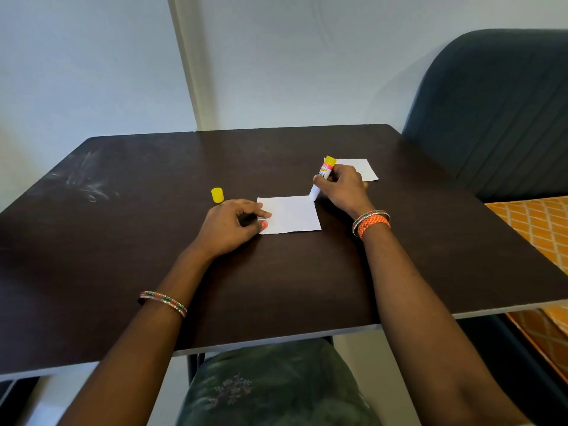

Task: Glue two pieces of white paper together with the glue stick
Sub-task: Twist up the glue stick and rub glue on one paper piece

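A small white paper (292, 214) lies flat near the middle of the dark table (153, 241). My left hand (233, 224) presses its left edge with a fingertip and the thumb. My right hand (341, 187) grips the uncapped glue stick (322, 176), tilted, with its white tip touching the paper's far right corner. The yellow end of the stick points up and away. A second white paper (364, 169) lies farther back on the right, partly hidden behind my right hand. The yellow cap (217, 195) stands on the table left of the near paper.
A dark green padded chair (498, 112) stands past the table's right side, with an orange patterned cloth (534, 222) beside it. A wall rises close behind the table's far edge. Faint white smears mark the table's far left.
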